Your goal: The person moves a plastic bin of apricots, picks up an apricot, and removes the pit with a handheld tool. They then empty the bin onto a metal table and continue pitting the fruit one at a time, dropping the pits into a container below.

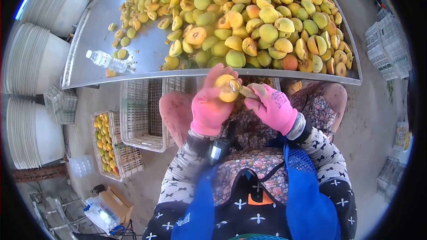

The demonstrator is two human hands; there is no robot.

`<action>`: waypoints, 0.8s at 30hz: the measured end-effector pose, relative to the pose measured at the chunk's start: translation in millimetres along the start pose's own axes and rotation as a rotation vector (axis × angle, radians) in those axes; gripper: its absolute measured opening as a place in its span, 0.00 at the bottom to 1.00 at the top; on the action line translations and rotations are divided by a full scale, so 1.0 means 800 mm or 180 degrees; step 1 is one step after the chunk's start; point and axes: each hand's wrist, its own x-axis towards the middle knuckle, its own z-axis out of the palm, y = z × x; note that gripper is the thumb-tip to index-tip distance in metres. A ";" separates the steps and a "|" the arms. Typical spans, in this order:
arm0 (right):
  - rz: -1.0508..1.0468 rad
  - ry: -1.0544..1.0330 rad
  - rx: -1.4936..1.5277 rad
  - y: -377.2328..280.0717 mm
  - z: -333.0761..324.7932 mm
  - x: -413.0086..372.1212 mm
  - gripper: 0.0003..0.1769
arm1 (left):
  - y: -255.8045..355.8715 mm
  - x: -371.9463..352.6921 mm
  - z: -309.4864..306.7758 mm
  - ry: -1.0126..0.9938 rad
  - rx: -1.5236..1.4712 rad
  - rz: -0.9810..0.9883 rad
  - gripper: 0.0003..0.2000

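Note:
My left hand [209, 106], in a pink glove, holds a yellow peach half [227, 88] with its cut face turned towards my right hand. My right hand [273, 108], gloved the same way, is closed around the handle of a small pitting knife [243, 90]. The knife's curved metal tip touches the peach's cut face. Both hands are just in front of the metal table's [149, 74] near edge. Beyond them lies a big heap of peaches [267, 33], many cut in half, some with a brown hollow or stone showing.
A plastic water bottle [106, 61] lies on the table's left part. Below the table stand a white crate [133, 140] and a crate of peach halves [105, 144]. Stacked white tubs [35, 131] line the left side; crates [387, 46] are piled at right.

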 end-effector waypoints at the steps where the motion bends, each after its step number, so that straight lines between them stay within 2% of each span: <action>1: 0.0022 -0.0026 0.0019 -0.006 -0.001 -0.001 0.19 | 0.002 -0.003 0.003 -0.0016 0.0002 -0.0048 0.24; 3: -0.0007 -0.0074 -0.0018 -0.013 -0.001 0.000 0.19 | 0.005 -0.007 0.010 -0.0059 0.0003 -0.0136 0.22; 6: -0.0105 -0.0115 -0.0165 -0.018 -0.002 -0.001 0.19 | 0.001 -0.010 0.016 0.0410 0.0341 -0.0284 0.23; 9: -0.0152 -0.0162 -0.0298 -0.023 -0.008 -0.003 0.18 | 0.002 -0.017 0.023 0.0156 0.0304 -0.0185 0.19; 12: -0.0203 -0.0299 -0.0445 -0.029 -0.014 -0.011 0.17 | -0.001 -0.026 0.042 0.0427 0.0422 -0.0181 0.15; 15: -0.0376 -0.0314 -0.0543 -0.030 -0.010 -0.022 0.16 | -0.016 -0.035 0.052 0.0679 0.0754 0.0058 0.11; 17: -0.0554 -0.0339 -0.0561 -0.033 -0.012 -0.028 0.16 | -0.023 -0.041 0.057 0.0588 0.0936 0.0104 0.10; 20: -0.0317 -0.0549 -0.0573 -0.023 0.005 -0.042 0.19 | -0.036 -0.046 0.064 0.0635 0.1198 0.0332 0.10; 21: -0.0393 -0.0387 -0.0495 -0.024 0.009 -0.046 0.18 | -0.039 -0.048 0.066 0.0683 0.1277 0.0443 0.11; 24: -0.0133 -0.0248 0.0690 -0.035 0.015 -0.054 0.15 | -0.049 -0.052 0.069 0.0677 0.1550 0.0817 0.11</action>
